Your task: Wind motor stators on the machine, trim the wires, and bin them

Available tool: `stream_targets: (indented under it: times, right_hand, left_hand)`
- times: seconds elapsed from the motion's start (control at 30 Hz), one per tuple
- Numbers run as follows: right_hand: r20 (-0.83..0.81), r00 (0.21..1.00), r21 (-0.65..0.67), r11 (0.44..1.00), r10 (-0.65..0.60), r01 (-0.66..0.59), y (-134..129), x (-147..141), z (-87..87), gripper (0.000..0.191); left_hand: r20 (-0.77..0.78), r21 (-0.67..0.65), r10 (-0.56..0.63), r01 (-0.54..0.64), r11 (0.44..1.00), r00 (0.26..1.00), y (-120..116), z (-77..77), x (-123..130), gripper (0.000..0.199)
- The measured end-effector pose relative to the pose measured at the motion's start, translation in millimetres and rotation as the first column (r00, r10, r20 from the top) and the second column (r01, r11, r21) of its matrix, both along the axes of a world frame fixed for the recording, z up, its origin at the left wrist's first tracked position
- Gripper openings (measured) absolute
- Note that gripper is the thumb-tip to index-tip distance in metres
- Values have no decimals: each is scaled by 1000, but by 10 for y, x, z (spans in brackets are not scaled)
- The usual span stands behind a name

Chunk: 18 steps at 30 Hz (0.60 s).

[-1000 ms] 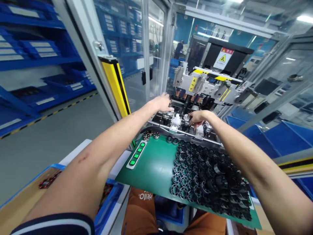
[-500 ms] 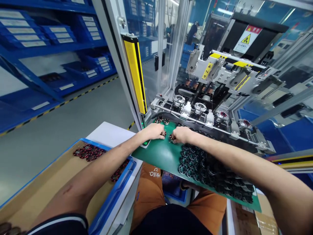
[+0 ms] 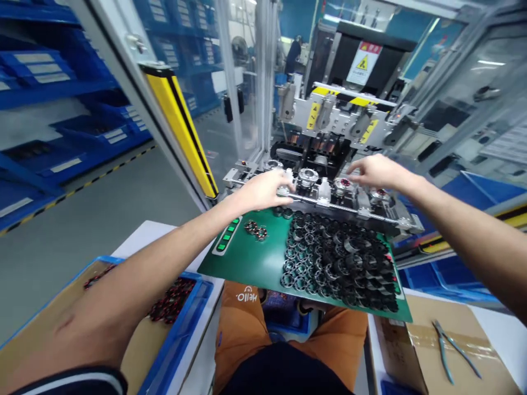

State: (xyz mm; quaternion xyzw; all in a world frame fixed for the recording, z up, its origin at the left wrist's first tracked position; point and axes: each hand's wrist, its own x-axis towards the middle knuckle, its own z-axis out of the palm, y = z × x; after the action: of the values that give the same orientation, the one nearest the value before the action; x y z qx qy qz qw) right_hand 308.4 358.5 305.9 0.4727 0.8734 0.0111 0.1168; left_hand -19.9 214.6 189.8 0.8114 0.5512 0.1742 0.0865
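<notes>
My left hand is open over the left part of the machine's fixture rail, its fingers apart and nothing visible in them. My right hand is open above the right side of the rail, fingertips near a round holder with a red-wound part. Another round holder shows between the hands. Below, on the green mat, lie two copper-wound rings, touching or nearly so. Many dark rings cover the mat's right part.
A blue-rimmed tray with red-wound parts sits at the lower left. Pliers lie on a cardboard box at the lower right. A yellow light-curtain post stands at the left, and the machine head is above the rail.
Both hands have moved from the mat up to the rail and opened. The two copper-wound rings they were at now lie on the mat. The view has shifted to the right.
</notes>
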Motion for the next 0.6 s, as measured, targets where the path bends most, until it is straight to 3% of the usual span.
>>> stream_targets:
  times: [0.07, 0.13, 0.3, 0.43, 0.6]
  right_hand:
    - [13, 990, 28, 990, -142, 141, 236, 456, 94, 32]
    - [23, 968, 14, 968, -249, 249, 382, 823, 34, 32]
    - [26, 919, -124, 911, -394, 394, 530, 1308, -443, 44]
    - [32, 895, -236, 866, -446, 440, 660, 1424, -739, 40]
    - [68, 882, -337, 821, -467, 461, 875, 1405, -891, 37]
  left_hand:
    - [7, 52, -49, 48, 997, 999, 427, 126, 389, 43]
    - [-15, 70, -77, 78, 994, 997, 855, 164, 808, 47]
    - [-117, 58, -35, 42, 997, 993, 1646, 4, 1633, 54]
    - [-201, 52, 21, -11, 999, 979, 1962, -138, 1926, 47]
    - [-316, -8, 19, -23, 1000, 949, 2254, -223, 2068, 55]
